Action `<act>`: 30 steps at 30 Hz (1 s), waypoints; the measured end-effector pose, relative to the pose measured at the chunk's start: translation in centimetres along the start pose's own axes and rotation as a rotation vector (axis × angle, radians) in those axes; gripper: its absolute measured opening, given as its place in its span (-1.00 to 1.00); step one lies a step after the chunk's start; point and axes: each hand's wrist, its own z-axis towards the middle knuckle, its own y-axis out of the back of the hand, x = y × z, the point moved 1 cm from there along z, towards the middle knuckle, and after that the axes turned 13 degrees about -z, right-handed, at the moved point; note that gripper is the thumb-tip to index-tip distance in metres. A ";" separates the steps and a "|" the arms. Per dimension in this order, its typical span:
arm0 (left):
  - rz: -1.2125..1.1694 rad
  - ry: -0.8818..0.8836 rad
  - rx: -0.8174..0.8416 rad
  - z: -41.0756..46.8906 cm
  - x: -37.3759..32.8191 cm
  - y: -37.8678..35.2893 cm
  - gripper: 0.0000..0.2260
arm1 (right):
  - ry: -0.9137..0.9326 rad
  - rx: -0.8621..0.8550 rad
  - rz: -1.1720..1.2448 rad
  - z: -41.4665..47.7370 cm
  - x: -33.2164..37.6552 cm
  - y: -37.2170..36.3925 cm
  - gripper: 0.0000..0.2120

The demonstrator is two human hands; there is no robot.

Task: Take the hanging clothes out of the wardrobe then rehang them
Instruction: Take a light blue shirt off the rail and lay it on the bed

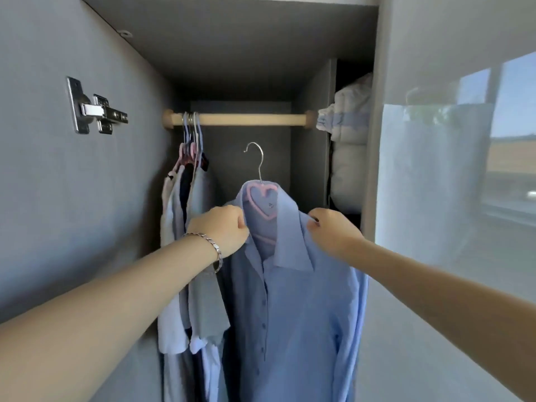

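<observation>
Shirt (290,309) held by left grip (223,227), right grip (333,232)

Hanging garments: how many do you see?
5 at least. One blue button-up shirt held by left hand and right hand below the wooden rail; four bunched at its left end: whitish, light-blue, navy, grey. Others may be hidden.

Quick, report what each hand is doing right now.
Left hand: closed, gripping the blue shirt beside its collar.
Right hand: closed, pinching the same shirt at the other shoulder.
</observation>
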 end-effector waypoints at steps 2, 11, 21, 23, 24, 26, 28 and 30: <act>0.031 -0.016 0.112 -1.6 -1.8 -1.7 -0.79 | -0.025 0.001 -0.103 -3.7 -2.2 1.1 -0.79; -0.092 -0.140 0.410 -10.9 -11.3 -11.4 -0.78 | -0.258 0.050 -0.114 -22.6 -15.5 7.2 -0.82; -0.188 -0.413 0.701 -23.5 -25.0 -22.5 -0.88 | -0.715 -0.021 -0.042 -47.6 -27.6 14.9 -0.72; -0.225 -0.500 0.768 -26.2 -28.0 -24.4 -0.87 | -0.810 -0.057 -0.083 -52.5 -27.9 16.1 -0.72; -0.229 -0.551 0.799 -27.5 -29.5 -25.3 -0.88 | -0.864 -0.081 -0.099 -55.0 -27.7 16.5 -0.74; -0.231 -0.671 0.840 -30.2 -32.4 -26.6 -0.89 | -0.983 -0.150 -0.151 -59.8 -26.8 17.3 -0.75; -0.258 -0.798 0.878 -33.0 -35.1 -27.5 -0.90 | -1.105 -0.233 -0.244 -63.9 -25.1 17.9 -0.69; -0.304 -0.923 0.925 -35.9 -37.4 -28.0 -0.90 | -1.221 -0.301 -0.342 -67.4 -22.5 18.1 -0.67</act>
